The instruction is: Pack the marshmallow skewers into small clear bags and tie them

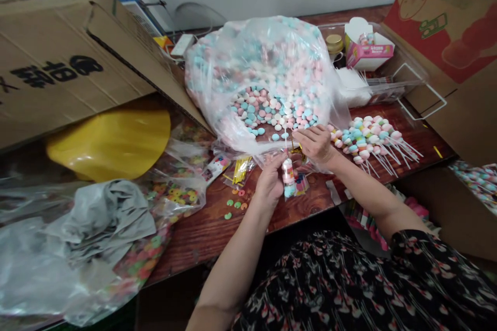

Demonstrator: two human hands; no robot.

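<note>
My left hand [269,180] is shut around a stick of pastel candies [288,178] in a clear wrapper, with the stick rising upright from my fingers. My right hand [316,145] rests just beyond it at the edge of a large clear plastic bag [264,70], which is full of pink, blue and white round candies. Its fingers curl down beside gold twist ties [298,147], and whether they pinch anything is hidden. Finished candy sticks [368,139] lie fanned out on the wooden table [217,227] to the right of my right hand.
Large cardboard boxes [66,51] crowd the left and right [446,46] sides. A bag of colourful ring candies [174,196], a yellow plastic sheet [112,145] and grey plastic [101,222] fill the left. A plastic tray [373,62] holding a small box stands behind.
</note>
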